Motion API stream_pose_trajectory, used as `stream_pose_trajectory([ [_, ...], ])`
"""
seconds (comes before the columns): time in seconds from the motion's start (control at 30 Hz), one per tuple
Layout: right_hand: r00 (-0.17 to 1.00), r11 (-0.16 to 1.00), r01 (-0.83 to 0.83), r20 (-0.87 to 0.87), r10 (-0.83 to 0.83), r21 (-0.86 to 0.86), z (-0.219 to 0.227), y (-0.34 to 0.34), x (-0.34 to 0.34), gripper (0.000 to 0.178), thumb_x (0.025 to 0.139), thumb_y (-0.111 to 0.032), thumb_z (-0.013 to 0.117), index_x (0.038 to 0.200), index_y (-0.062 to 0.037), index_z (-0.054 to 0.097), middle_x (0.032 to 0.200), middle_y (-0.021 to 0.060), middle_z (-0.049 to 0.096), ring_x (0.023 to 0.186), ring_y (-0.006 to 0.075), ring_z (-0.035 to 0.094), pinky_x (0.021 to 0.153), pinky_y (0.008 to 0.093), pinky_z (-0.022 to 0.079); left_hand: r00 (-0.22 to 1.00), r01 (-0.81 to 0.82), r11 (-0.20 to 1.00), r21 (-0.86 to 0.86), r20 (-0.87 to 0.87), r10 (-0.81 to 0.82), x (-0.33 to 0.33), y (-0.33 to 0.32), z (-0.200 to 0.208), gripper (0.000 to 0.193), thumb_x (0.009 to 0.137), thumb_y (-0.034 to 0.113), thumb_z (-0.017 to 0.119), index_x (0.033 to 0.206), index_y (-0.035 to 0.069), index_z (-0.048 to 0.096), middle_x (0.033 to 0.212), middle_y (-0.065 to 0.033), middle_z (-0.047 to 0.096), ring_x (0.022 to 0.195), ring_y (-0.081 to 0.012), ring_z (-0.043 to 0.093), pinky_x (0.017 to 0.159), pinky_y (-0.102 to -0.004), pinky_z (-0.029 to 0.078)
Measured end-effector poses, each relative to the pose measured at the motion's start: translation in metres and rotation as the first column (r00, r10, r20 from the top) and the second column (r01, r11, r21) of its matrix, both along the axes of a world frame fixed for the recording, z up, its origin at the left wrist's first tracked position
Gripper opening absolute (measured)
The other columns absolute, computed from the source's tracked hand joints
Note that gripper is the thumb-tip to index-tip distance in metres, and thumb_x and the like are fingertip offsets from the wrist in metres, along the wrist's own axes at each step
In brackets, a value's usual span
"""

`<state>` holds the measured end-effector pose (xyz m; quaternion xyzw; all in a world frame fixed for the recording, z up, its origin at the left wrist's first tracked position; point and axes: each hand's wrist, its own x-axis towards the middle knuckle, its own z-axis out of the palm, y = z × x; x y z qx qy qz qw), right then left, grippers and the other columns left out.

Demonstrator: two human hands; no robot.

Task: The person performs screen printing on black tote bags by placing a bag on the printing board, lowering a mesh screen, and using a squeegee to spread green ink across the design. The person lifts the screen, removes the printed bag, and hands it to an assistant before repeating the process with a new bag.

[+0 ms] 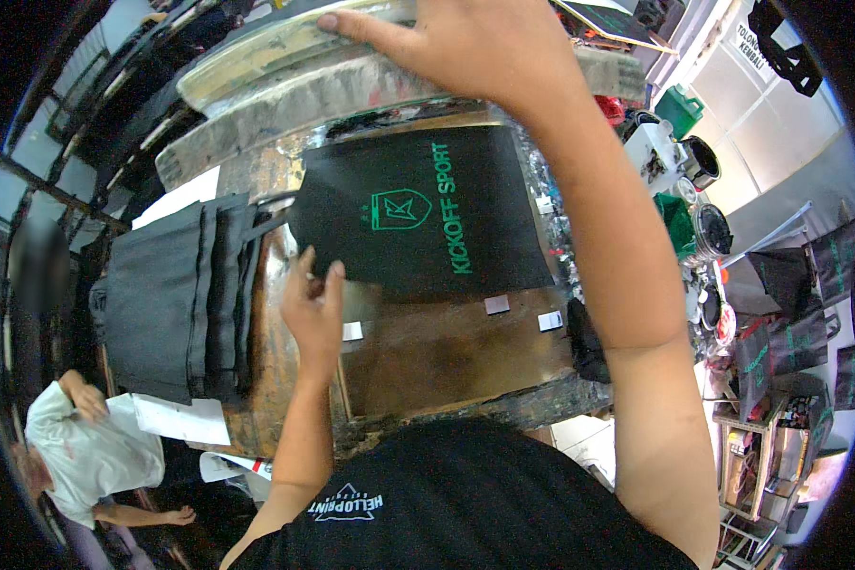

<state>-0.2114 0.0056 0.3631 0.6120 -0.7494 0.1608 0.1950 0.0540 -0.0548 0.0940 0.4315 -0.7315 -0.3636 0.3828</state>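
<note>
Printed bag (489, 171): black, lying flat on the worktop (285, 356) in front of the person, with a green shield and green lettering facing up.
Weight and body: probably light and floppy; it looks like thin cloth with little stiffness, so an edge lifted alone would likely sag or fold.
Surface: matte, so I would expect fair grip rather than slip; tearing seems unlikely, but the green print may smear if it is wet, which the view cannot settle.
Where to hold: best by the plain black margin, at the left edge or the near left corner, clear of the shield and lettering.
Left hand (312, 312): at the near left corner of the bag, thumb and fingers parted with a modest gap; nothing is clearly pinched, and whether a tip touches the cloth I cannot tell.
Right hand (465, 43): reaching across to the far side, thumb spread wide over the pale frame (247, 71) beyond the bag; its other fingers are out of view, so any grip there cannot be told.
Bag stack (152, 294): more black bags piled to the left, near the left hand but apart from it.
</note>
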Motion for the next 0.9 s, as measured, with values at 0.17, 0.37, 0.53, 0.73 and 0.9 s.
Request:
stream_pose_trajectory([
  [0.17, 0.996, 0.991, 0.088, -0.031, -0.086, 0.103, 0.009, -0.007, 0.005, 0.079, 0.104, -0.077, 0.029, 0.087, -0.0099, 0.065, 0.069, 0.0017, 0.057, 0.066, 0.0159, 0.054, 0.077, 0.0399, 0.048, 0.971, -0.174, 0.977, -0.125, -0.184, 0.149, 0.051, -0.07, 0.023, 0.05, 0.09, -0.002, 0.071, 0.139, -0.003, 0.063, 0.079, 0.0033, 0.062, 0.062, -0.0023, 0.052, 0.054, -0.0216, 0.043],
  [0.37, 0.998, 0.994, 0.014, -0.063, -0.021, -0.105, -0.008, -0.007, -0.004, 0.069, 0.1, -0.071, 0.045, 0.086, -0.0072, 0.067, 0.077, 0.0119, 0.065, 0.076, 0.0271, 0.063, 0.078, 0.0441, 0.048, 0.945, -0.314, 0.94, -0.13, -0.139, 0.296, 0.218, -0.116, 0.053, 0.066, 0.084, -0.006, 0.065, 0.147, -0.013, 0.048, 0.142, -0.0186, 0.056, 0.122, -0.0221, 0.059, 0.107, -0.0292, 0.045],
  [0.53, 0.99, 0.954, -0.057, -0.143, 0.015, -0.293, -0.021, -0.011, -0.006, 0.065, 0.1, -0.063, 0.054, 0.11, -0.0021, 0.075, 0.095, 0.0246, 0.074, 0.093, 0.0424, 0.071, 0.089, 0.0515, 0.052, 0.803, -0.573, 0.807, -0.146, 0.095, 0.588, 0.391, -0.152, 0.056, 0.065, 0.085, 0.012, 0.073, 0.144, -0.009, 0.056, 0.127, -0.0182, 0.068, 0.108, -0.021, 0.065, 0.095, -0.0319, 0.052],
  [0.73, 0.995, 0.962, -0.053, -0.091, 0.03, -0.266, -0.021, -0.012, -0.004, 0.068, 0.098, -0.066, 0.053, 0.099, -0.0003, 0.071, 0.094, 0.0269, 0.072, 0.094, 0.0448, 0.07, 0.088, 0.0535, 0.052, 0.183, -0.66, 0.404, -0.633, 0.386, 0.904, 0.528, -0.178, 0.035, 0.064, 0.088, 0.021, 0.075, 0.146, -0.002, 0.057, 0.131, -0.0298, 0.066, 0.121, -0.0371, 0.066, 0.108, -0.0457, 0.048],
  [0.9, 0.988, 0.947, -0.076, -0.152, 0.029, -0.312, -0.026, -0.009, -0.004, 0.069, 0.097, -0.067, 0.054, 0.094, -0.0002, 0.071, 0.089, 0.0291, 0.071, 0.09, 0.0463, 0.07, 0.084, 0.054, 0.052, 0.465, -0.494, 0.33, -0.805, 0.077, 0.882, 0.329, -0.099, 0.073, 0.041, 0.097, 0.025, 0.074, 0.129, 0.002, 0.068, 0.124, -0.0229, 0.07, 0.117, -0.0348, 0.067, 0.105, -0.0465, 0.049],
])
